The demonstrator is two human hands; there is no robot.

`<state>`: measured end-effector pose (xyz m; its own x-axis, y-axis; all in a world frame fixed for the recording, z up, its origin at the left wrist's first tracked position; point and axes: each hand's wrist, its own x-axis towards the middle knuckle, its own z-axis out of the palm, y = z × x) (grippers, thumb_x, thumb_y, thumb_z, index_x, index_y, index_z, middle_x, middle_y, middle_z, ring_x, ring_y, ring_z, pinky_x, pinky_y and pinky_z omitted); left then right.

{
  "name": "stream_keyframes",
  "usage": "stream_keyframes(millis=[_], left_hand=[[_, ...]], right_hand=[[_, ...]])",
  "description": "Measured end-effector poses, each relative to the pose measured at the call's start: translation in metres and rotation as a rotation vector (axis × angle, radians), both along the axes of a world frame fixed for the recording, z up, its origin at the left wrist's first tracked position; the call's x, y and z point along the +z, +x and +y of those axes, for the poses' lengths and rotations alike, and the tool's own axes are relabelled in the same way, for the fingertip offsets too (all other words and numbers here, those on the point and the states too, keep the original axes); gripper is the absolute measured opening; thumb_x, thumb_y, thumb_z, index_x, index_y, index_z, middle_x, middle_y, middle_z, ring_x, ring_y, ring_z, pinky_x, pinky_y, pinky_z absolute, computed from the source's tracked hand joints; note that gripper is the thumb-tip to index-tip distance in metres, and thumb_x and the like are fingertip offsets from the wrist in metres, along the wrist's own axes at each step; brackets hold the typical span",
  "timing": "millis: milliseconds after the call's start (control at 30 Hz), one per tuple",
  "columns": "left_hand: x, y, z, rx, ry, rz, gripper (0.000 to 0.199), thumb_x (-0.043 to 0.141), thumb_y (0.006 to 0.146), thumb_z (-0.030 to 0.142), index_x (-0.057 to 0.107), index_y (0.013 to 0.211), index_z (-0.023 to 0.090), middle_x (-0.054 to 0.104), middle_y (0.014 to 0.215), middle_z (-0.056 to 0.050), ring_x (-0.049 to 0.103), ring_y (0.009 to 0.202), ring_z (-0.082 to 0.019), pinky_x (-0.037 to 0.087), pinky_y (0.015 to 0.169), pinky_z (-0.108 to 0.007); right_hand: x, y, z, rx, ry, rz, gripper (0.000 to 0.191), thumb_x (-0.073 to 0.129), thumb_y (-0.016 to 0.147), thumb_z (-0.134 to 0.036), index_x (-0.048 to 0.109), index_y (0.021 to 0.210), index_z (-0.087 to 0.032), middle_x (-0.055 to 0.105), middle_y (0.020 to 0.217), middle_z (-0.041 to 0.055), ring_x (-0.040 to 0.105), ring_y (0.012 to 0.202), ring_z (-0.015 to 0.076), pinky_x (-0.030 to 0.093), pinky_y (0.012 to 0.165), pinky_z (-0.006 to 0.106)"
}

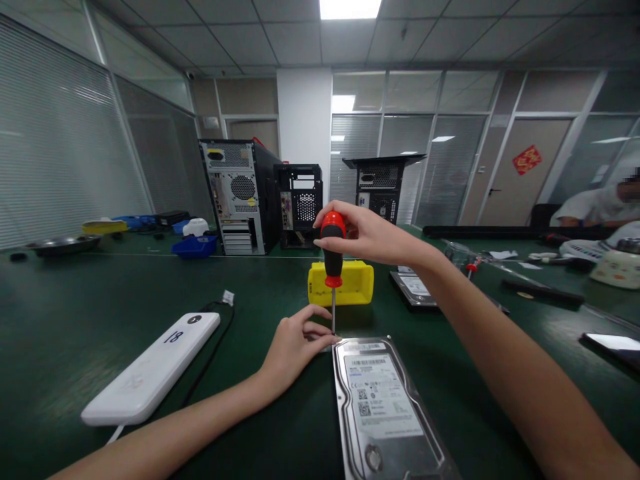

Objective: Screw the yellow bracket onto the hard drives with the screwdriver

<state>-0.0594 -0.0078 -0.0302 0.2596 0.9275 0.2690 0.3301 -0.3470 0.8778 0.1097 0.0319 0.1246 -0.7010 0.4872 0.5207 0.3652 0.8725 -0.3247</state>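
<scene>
My right hand (363,230) grips a red and black screwdriver (333,257) from above, holding it upright. Its shaft reaches down to the far left corner of a silver hard drive (380,393). The drive lies label up on the green table, its near end cut off by the frame edge. At that same corner my left hand (303,340) is closed, with the thumb against the drive's edge and the index finger beside the shaft. The screwdriver's tip and any screw under it are hard to make out. Just behind stands a yellow bin (357,283).
A white power bank-like block (153,367) with a cable lies left. Another hard drive (414,288) is behind my right forearm. Computer cases (240,197) stand at the back, near a blue bin (195,247). A phone (613,350) lies right; a person (595,208) sits beyond.
</scene>
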Motion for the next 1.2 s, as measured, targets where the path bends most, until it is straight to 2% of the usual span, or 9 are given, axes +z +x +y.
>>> stream_keyframes(millis=[133,400,600,833,1033,1200], left_hand=[[0.001,0.0,0.0,0.0,0.006,0.016,0.03,0.067,0.073,0.035,0.054,0.095,0.019,0.072,0.082,0.0,0.069,0.081,-0.018,0.054,0.073,-0.028],[0.0,0.002,0.0,0.029,0.05,0.075,0.027,0.066,0.074,0.035,0.053,0.092,0.02,0.072,0.08,0.0,0.069,0.078,-0.017,0.049,0.068,-0.025],[0.003,0.001,0.001,0.024,0.094,0.173,0.035,0.064,0.075,0.039,0.054,0.104,0.022,0.072,0.083,0.001,0.067,0.076,-0.018,0.046,0.068,-0.026],[0.003,0.0,0.002,-0.041,0.017,0.131,0.041,0.063,0.076,0.039,0.054,0.112,0.021,0.073,0.089,-0.001,0.068,0.084,-0.02,0.046,0.068,-0.026],[0.001,0.001,0.001,-0.044,-0.019,0.044,0.036,0.063,0.076,0.034,0.056,0.108,0.019,0.073,0.085,-0.001,0.068,0.085,-0.019,0.05,0.077,-0.028],[-0.002,0.002,0.001,-0.012,0.014,0.041,0.034,0.065,0.075,0.036,0.057,0.103,0.018,0.073,0.08,-0.002,0.069,0.079,-0.019,0.052,0.075,-0.028]], right_hand=[[0.001,0.0,0.0,-0.014,-0.006,-0.009,0.04,0.056,0.079,-0.045,0.051,0.105,-0.015,0.053,0.096,0.0051,0.049,0.075,0.0121,0.043,0.064,0.027],[-0.002,-0.003,0.002,-0.017,0.016,0.037,0.044,0.058,0.076,-0.051,0.052,0.099,-0.014,0.051,0.082,0.0011,0.047,0.068,0.0108,0.039,0.06,0.025],[-0.003,-0.005,0.005,-0.074,0.031,0.021,0.046,0.057,0.074,-0.056,0.053,0.092,-0.014,0.048,0.073,-0.0004,0.043,0.062,0.0098,0.036,0.055,0.024],[-0.002,-0.001,0.004,-0.1,0.049,0.012,0.042,0.055,0.078,-0.05,0.051,0.099,-0.015,0.049,0.079,0.0005,0.044,0.065,0.0104,0.037,0.058,0.024],[-0.003,0.0,0.003,-0.009,0.01,0.022,0.032,0.049,0.085,-0.035,0.045,0.111,-0.016,0.048,0.094,0.0026,0.047,0.072,0.0099,0.041,0.067,0.026],[-0.008,-0.01,0.0,0.006,-0.009,0.049,0.045,0.057,0.078,-0.047,0.043,0.108,-0.017,0.047,0.089,0.0016,0.046,0.07,0.0104,0.041,0.061,0.025]])
